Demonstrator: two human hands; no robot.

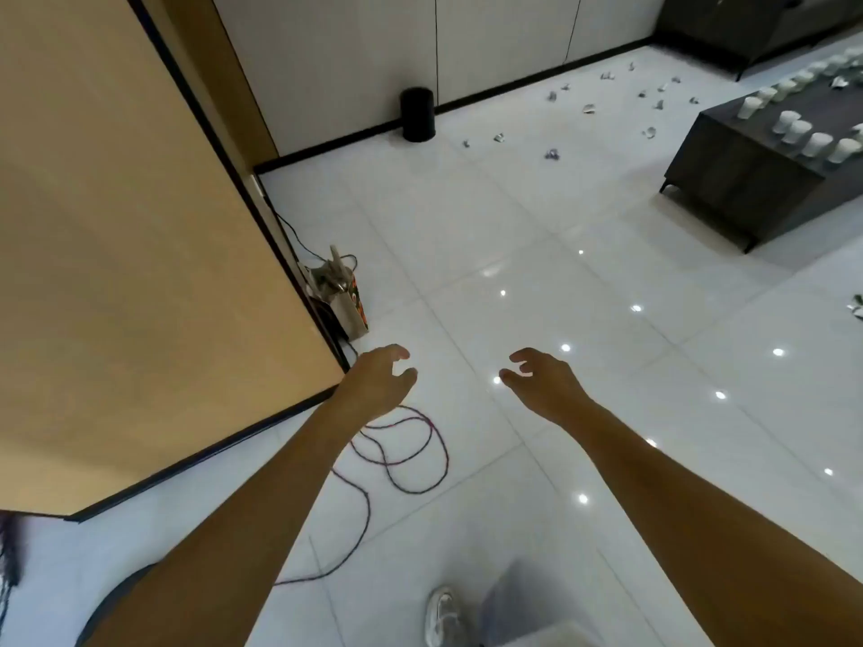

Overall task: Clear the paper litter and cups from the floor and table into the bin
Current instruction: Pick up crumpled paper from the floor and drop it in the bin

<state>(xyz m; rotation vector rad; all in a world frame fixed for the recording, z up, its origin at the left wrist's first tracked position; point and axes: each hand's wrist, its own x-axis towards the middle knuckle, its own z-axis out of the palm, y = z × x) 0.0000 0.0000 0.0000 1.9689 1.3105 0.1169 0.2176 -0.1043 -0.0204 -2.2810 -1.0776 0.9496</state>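
A black cylindrical bin (pixel 418 114) stands on the white tiled floor against the far wall. Several crumpled paper scraps (pixel 589 109) lie scattered on the floor to its right, one of them (pixel 552 154) nearer to me. Several white paper cups (pixel 791 126) stand in rows on the dark low table (pixel 728 179) at the upper right. My left hand (pixel 378 378) and my right hand (pixel 541 378) are stretched out in front of me above the floor, fingers apart, holding nothing, far from the litter.
A tan wall corner (pixel 140 273) juts in on the left. A paper bag (pixel 348 301) stands at its foot, and a looped red cable (pixel 411 455) lies on the floor under my left arm. One more scrap (pixel 857 308) lies at the right edge. My shoe (pixel 441 616) shows below.
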